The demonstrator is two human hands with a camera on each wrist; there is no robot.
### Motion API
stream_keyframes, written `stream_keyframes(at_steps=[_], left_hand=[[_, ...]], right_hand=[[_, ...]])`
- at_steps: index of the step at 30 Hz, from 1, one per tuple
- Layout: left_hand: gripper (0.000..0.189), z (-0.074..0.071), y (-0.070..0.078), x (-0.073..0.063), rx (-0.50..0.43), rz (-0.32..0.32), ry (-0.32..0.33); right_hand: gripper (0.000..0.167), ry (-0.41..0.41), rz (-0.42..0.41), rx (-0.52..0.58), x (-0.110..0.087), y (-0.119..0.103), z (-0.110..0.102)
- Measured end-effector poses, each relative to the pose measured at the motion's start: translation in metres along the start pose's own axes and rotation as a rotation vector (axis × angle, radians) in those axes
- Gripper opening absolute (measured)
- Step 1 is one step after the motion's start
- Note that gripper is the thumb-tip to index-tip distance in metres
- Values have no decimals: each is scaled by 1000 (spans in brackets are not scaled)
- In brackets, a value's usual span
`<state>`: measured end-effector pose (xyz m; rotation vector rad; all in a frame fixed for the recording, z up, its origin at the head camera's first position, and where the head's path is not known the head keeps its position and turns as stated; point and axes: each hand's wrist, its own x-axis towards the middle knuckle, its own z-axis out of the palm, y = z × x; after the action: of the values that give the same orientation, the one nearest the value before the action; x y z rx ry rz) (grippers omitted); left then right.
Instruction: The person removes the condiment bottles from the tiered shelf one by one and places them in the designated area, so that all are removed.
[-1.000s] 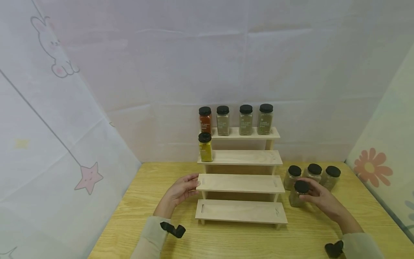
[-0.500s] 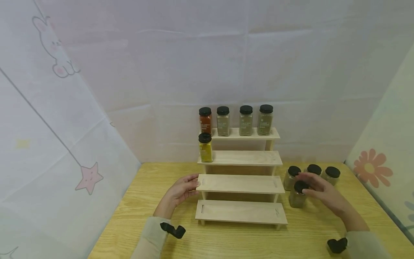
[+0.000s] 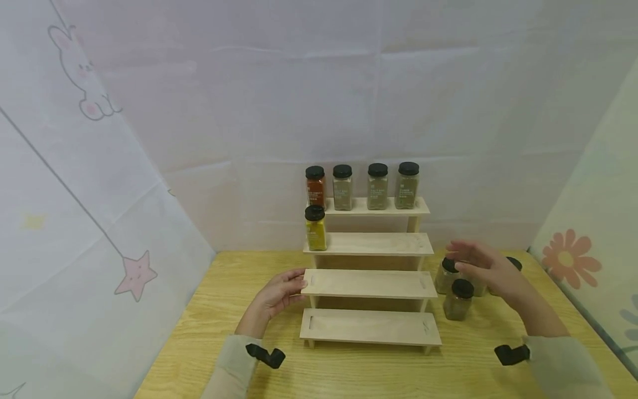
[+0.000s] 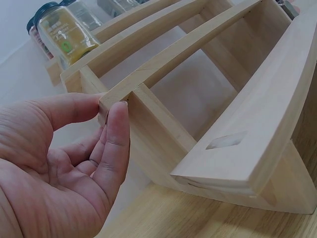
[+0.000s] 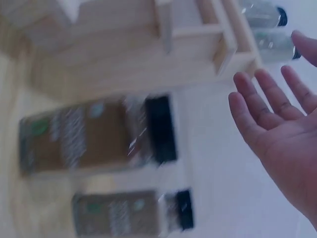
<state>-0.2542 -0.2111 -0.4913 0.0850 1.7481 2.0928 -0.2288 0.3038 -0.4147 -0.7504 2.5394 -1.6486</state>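
Note:
My left hand [image 3: 279, 293] pinches the left end of the third board down on a four-step wooden spice rack [image 3: 369, 282]; the left wrist view has thumb and fingertips [image 4: 118, 111] on that corner. My right hand [image 3: 490, 271] holds nothing, fingers spread and slightly bent, over the jars right of the rack. In front stands a brownish spice jar [image 3: 457, 306] with a black lid. Another jar [image 3: 443, 282] is behind it, and the remaining ones there are partly hidden by the hand. Two jars loom blurred in the right wrist view, the nearer spice jar [image 5: 84, 139] largest.
On the top step stand a red spice jar [image 3: 315, 191] and several greyish-green ones, such as the rightmost jar [image 3: 406, 191]. A yellow spice jar [image 3: 316, 235] occupies the second step's left end. Pale printed cloth [image 3: 279, 111] hangs behind the wooden table [image 3: 349, 371].
My right hand has let go of the front jar and lifted up and back over the others. That jar stays standing on the table. The left hand keeps its hold on the rack.

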Motion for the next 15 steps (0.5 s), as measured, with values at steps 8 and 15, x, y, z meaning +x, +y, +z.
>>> stream_keyframes(at_steps=[8,15], left_hand=[[69,-1,-3,1,8,7,-9],[68,-1,-2,1,2,6,5]], right_hand=[[51,-14,-29,-7,25,-31,14],[53,-24,-51,8,53,-51,31]])
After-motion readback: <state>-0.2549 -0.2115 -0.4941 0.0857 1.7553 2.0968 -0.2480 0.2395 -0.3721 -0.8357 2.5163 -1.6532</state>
